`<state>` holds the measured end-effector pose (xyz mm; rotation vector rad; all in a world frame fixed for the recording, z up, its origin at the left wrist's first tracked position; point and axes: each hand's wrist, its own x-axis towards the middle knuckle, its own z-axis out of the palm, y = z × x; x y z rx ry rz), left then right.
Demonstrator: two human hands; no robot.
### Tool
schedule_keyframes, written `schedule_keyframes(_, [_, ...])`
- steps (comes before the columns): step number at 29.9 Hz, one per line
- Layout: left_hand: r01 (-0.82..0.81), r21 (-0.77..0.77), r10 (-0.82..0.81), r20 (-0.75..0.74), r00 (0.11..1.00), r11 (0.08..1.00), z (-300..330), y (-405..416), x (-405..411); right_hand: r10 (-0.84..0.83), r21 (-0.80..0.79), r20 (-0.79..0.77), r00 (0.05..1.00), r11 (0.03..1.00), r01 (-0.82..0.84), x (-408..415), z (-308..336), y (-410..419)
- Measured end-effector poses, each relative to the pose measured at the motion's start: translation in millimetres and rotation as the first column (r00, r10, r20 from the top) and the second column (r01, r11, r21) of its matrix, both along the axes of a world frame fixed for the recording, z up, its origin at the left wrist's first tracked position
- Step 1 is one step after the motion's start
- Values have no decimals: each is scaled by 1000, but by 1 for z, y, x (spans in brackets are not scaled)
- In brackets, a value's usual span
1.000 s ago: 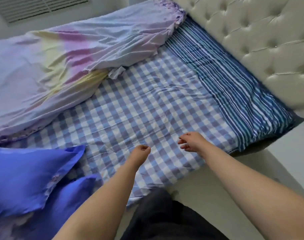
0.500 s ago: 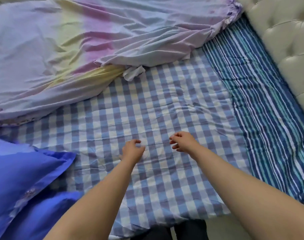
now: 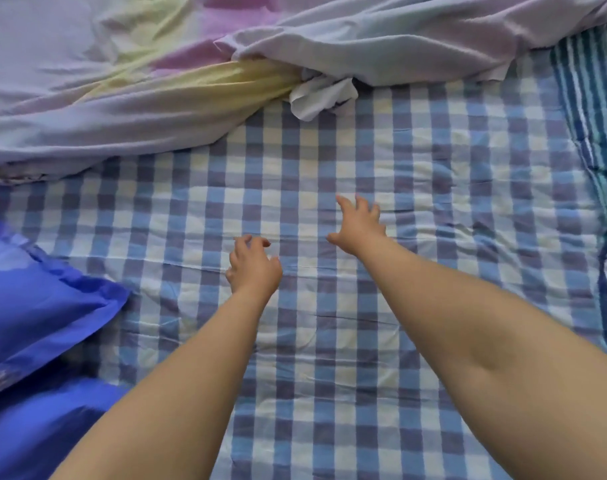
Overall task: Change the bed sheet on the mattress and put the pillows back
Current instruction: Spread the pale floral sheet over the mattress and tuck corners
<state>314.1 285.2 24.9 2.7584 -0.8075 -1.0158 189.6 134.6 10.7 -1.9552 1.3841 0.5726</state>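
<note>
Both hands, left [image 3: 253,268] and right [image 3: 359,225], reach loosely spread, empty, above the checked sheet [image 3: 433,188].

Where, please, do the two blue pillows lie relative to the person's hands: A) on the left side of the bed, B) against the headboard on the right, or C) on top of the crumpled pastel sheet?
A: the two blue fabric pillows lie left of the left hand.

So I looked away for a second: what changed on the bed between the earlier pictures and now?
Both hands reached farther across the checked sheet, the right hand ahead with fingers spreading, the left hand trailing with fingers loosely curled. Neither took hold of anything. The pastel sheet and blue pillows lie as before.
</note>
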Motion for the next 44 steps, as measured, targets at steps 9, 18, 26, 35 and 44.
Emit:
schedule_keyframes(9, [-63,-172,70,36,997,983,-82,-36,89,189,212,-246,951,968,-137,33,-97,-10])
schedule_keyframes(18, [-987,-130,411,-898,156,92,-89,-139,227,137,152,-330,934,984,-90,53,-113,-1])
schedule_keyframes(26, [-971,-93,290,-957,26,-219,-92,-163,239,161,144,-360,919,983,-116,54,-116,-7])
schedule_keyframes(35, [-998,-53,452,-890,58,23,-77,-28,106,156,137,-256,954,983,-124,40,-106,-10])
schedule_keyframes(44, [-989,141,331,-932,-147,-41,-56,149,36,-793,781,122,597,448,435,50,-34,18])
